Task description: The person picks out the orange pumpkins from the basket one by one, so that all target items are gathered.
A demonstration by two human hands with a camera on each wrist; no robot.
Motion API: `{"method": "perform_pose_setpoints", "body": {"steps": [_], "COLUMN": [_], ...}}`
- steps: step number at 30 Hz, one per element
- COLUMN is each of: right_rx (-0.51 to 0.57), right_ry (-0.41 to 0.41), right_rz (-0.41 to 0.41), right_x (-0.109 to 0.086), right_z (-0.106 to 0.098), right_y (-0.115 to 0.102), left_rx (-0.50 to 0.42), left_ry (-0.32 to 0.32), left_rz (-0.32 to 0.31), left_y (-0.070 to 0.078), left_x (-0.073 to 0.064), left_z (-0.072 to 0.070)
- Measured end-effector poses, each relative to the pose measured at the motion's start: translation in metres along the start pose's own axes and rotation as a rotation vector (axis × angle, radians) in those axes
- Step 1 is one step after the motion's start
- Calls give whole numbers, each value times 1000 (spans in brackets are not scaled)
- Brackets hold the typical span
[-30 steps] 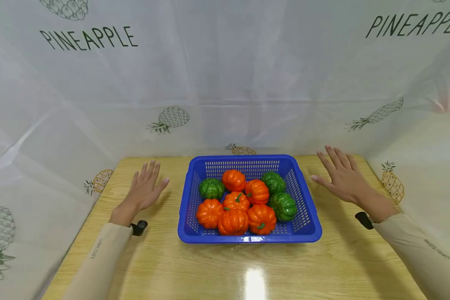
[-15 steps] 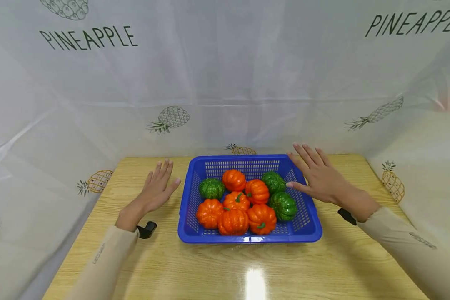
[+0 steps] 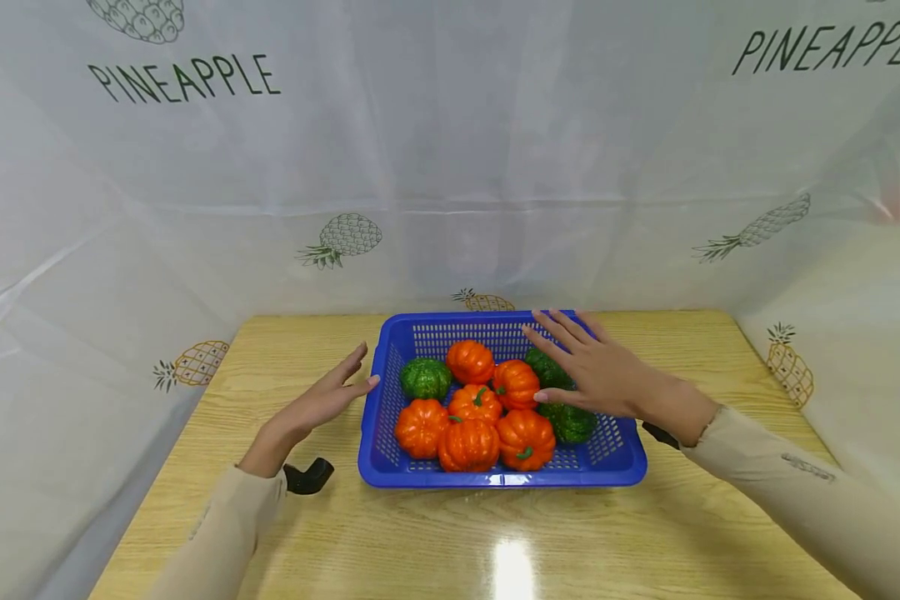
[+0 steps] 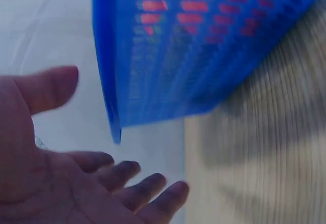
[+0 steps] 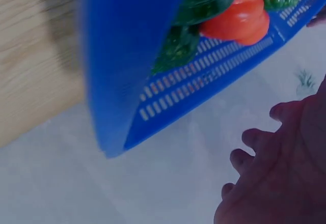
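Observation:
A blue plastic basket [image 3: 502,480] with perforated walls stands on the table, holding several small pumpkins. Most are orange, such as the orange pumpkin [image 3: 468,445]; a few are green, like the green pumpkin [image 3: 426,379]. Beside the basket's left rim, my left hand [image 3: 318,408] holds nothing, its thumb apart from its fingers; the left wrist view shows a gap between hand and basket wall [image 4: 168,76]. My right hand [image 3: 596,371] is spread above the basket's right side, partly hiding the green pumpkins there, and holds nothing. In the right wrist view its palm [image 5: 285,173] faces the basket.
The wooden table [image 3: 405,542] extends around the basket. A white sheet [image 3: 495,150] printed with pineapples hangs behind it and along both sides. Each wrist wears a black device, such as the left wrist device [image 3: 309,476].
My right hand has moved left, from beside the basket to over its right side. My left hand has moved right toward the left rim and turned. The basket and pumpkins have stayed put.

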State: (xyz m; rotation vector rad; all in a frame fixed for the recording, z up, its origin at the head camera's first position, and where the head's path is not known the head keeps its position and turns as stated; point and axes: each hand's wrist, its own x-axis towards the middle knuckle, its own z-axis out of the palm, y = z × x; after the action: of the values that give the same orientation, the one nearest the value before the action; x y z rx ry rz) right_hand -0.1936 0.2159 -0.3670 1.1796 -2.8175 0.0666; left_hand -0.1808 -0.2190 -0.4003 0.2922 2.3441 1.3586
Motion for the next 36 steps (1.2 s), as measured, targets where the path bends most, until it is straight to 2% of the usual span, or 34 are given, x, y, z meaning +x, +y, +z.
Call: {"method": "perform_pose_setpoints", "body": {"steps": [7, 11, 16, 24, 36], "right_rx": [-13, -16, -11, -50, -95], "right_ry": [-76, -109, -168, -231, -257], "right_rz": [-52, -71, -87, -98, -105], "right_x": [12, 17, 24, 31, 42], "right_z": [0, 0, 1, 6, 11], "right_y": [-11, -15, -19, -20, -20], "left_rx": [-189, -263, -327, -360, -344], "left_ry": [13, 45, 44, 57, 94], "left_rz": [0, 5, 17, 3, -47], "left_y": [2, 3, 3, 2, -1], "left_x": [1, 0, -1, 0, 2], "left_z": [8, 10, 11, 12, 10]}}
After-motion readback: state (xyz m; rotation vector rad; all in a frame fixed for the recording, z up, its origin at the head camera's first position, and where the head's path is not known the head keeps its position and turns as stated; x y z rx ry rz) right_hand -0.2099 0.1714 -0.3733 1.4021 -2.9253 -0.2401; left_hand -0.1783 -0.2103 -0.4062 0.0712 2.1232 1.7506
